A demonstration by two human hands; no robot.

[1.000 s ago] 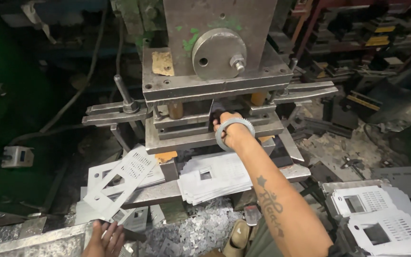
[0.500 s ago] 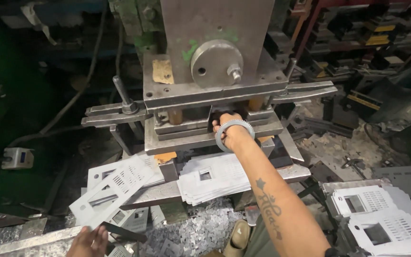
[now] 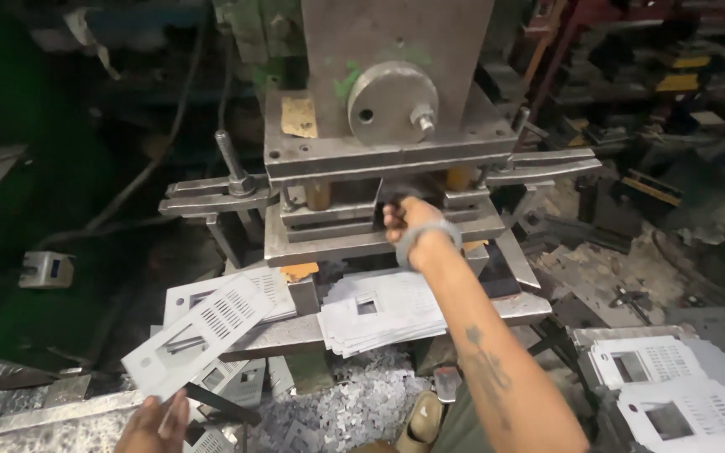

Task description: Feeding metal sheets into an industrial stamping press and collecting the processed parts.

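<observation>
left hand (image 3: pixel 154 422) gripping flat perforated sheet (image 3: pixel 200 336)

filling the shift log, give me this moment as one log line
left hand: holds punched sheet | right hand: inside press die | sheet stack: on press table

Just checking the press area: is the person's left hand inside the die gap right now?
No, the left hand holds a perforated metal sheet low at the left, away from the press.

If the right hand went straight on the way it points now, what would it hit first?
Probably the press's die gap. The right hand reaches forward into the opening between the upper plate and the lower die block; whatever it touches inside is hidden, and depth is hard to judge.
</observation>
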